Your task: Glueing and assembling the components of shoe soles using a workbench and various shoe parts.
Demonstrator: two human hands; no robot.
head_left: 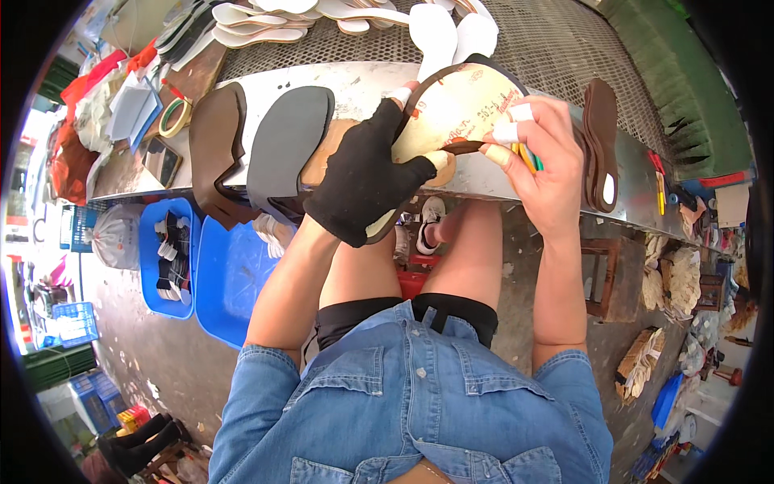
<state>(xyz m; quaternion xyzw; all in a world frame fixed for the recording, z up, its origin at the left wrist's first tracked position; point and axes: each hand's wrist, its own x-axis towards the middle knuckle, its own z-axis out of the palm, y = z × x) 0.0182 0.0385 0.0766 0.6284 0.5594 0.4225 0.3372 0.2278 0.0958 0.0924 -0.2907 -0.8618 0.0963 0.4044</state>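
Observation:
Over the near edge of the bench I hold a shoe insole (455, 109), cream-coloured with handwriting on it and a dark brown border folded along its rim. My left hand (363, 173), in a black fingerless glove with taped fingertips, grips its left side, thumb on the face. At its lower right rim, the fingers of my right hand (542, 157), several wrapped in white tape, are closed in a pinch on the dark border. Left of the glove lie a dark grey sole-shaped sheet (289, 121) and brown sole-shaped sheets (216, 129). A brown stack of sole pieces (598, 133) is to the right.
White insoles (270, 32) are piled on the mesh surface (556, 52) at the back. A tape roll (175, 118) and a phone (159, 164) lie at the bench's left. Blue tubs (230, 282) stand on the floor at left, a wooden stool (617, 278) at right.

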